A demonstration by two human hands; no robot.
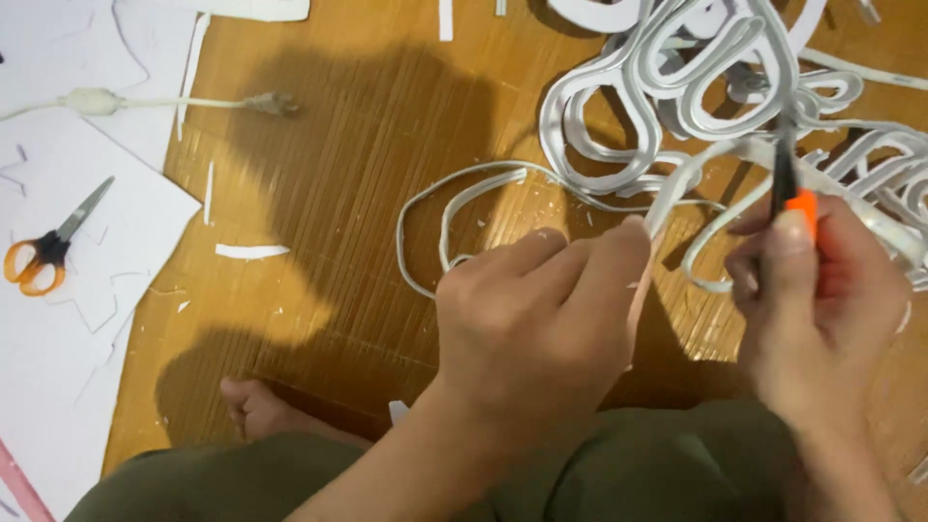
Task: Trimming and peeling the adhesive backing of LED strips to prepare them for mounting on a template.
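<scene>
The white foam strip is pinched at one spot between my two hands, just above my lap, and its long axis runs up and to the right from my left fingertips toward the tangled pile of white strips on the bamboo floor mat. My left hand is closed on it, thumb and forefinger squeezing the strip at their tips, so the free length lies up and right of those fingers. My right hand is wrapped shut around an orange-and-black craft knife, blade end pointing up and touching or just beside the same strip, right of the left pinch. Can't tell if the blade tip is actually in the foam. The right hand is nearer the tangle, the left nearer the loose loop of strip lying flat to the left. Farther out: small white scraps on the mat, orange-handled scissors on white foam sheets at far left, a white cable above them, my bare foot below.
</scene>
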